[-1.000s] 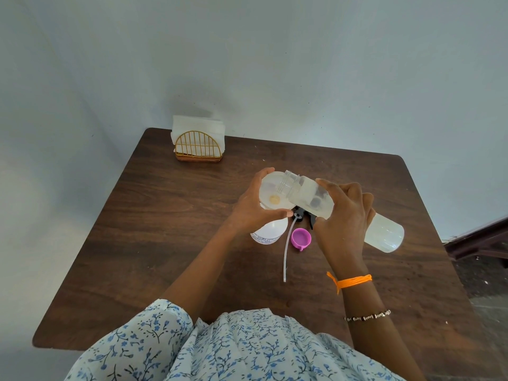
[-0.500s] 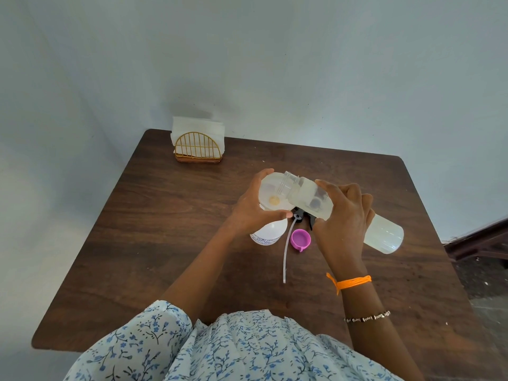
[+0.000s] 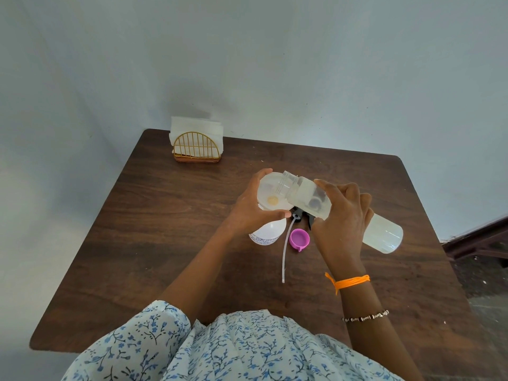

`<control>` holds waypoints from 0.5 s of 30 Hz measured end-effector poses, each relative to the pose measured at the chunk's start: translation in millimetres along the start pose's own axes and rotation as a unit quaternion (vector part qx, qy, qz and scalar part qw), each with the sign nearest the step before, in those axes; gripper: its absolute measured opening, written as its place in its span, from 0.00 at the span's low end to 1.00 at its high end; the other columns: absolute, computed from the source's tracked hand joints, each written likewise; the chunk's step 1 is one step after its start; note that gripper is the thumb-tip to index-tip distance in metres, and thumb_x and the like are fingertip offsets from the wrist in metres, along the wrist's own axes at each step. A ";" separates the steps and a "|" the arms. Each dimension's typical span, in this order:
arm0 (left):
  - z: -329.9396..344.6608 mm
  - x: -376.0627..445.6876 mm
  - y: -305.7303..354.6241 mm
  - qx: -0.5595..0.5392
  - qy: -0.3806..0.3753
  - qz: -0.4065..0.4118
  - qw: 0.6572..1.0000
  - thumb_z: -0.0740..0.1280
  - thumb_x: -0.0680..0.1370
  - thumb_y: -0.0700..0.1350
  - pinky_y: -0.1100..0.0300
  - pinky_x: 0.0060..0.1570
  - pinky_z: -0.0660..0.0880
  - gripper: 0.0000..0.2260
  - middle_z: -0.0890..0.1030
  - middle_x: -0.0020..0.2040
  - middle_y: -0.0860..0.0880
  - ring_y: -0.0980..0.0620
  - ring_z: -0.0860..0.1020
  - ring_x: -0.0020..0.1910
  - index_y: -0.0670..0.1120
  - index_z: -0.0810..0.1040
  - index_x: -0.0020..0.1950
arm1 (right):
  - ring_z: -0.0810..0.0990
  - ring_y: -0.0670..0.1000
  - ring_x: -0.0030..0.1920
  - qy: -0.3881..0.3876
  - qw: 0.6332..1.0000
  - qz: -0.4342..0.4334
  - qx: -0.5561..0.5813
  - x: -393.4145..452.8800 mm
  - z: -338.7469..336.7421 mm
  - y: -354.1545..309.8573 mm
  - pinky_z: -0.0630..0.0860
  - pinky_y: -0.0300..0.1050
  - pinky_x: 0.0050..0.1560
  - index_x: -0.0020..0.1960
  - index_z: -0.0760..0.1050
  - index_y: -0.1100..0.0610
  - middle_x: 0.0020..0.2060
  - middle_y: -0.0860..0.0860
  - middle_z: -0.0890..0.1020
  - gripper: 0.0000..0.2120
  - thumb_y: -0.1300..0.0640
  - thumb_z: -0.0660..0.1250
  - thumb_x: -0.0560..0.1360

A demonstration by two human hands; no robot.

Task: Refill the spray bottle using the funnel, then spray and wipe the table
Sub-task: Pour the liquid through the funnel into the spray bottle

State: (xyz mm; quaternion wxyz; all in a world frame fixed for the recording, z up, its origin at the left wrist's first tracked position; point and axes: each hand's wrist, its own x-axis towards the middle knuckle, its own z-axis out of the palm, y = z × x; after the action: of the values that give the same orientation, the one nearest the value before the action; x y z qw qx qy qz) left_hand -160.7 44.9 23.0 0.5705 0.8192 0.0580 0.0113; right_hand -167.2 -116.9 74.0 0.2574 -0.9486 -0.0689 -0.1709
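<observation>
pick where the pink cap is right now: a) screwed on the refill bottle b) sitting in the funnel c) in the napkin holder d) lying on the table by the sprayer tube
d: the pink cap lies open side up on the table, beside the sprayer tube, while the right hand tips the uncapped refill bottle over the funnel.

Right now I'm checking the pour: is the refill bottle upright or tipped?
Tipped. The right hand holds the refill bottle nearly on its side, open neck over the funnel held by the left hand.
</observation>
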 end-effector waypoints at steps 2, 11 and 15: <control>-0.2 0.0 -0.5 -0.005 -0.001 -0.002 1.000 0.77 0.66 0.48 0.69 0.47 0.64 0.40 0.63 0.59 0.63 0.60 0.65 0.58 0.59 0.56 0.69 | 0.69 0.57 0.54 0.005 1.000 -0.001 -0.001 -0.1 0.5 0.4 0.63 0.49 0.54 0.60 0.76 0.53 0.51 0.56 0.75 0.30 0.73 0.69 0.62; -0.6 0.8 -1.6 -0.005 -0.006 -0.003 1.000 0.77 0.66 0.49 0.68 0.48 0.64 0.40 0.62 0.60 0.62 0.59 0.66 0.59 0.59 0.55 0.70 | 0.69 0.57 0.54 0.010 1.000 0.002 -0.001 -0.7 0.6 0.9 0.63 0.49 0.55 0.60 0.76 0.53 0.51 0.55 0.75 0.31 0.74 0.69 0.61; -0.9 0.1 -3.0 -0.012 -0.007 -0.004 1.000 0.77 0.66 0.49 0.67 0.48 0.66 0.40 0.63 0.60 0.62 0.58 0.66 0.59 0.61 0.55 0.69 | 0.69 0.57 0.54 0.006 1.000 0.004 0.000 -0.8 -0.4 0.8 0.63 0.50 0.55 0.60 0.76 0.53 0.51 0.56 0.75 0.31 0.74 0.70 0.61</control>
State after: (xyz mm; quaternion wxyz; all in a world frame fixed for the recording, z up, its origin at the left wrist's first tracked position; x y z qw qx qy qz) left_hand -161.0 46.8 20.4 0.5807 0.8121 0.0574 0.0041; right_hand -167.8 -117.9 73.6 0.2581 -0.9479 -0.0630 -0.1759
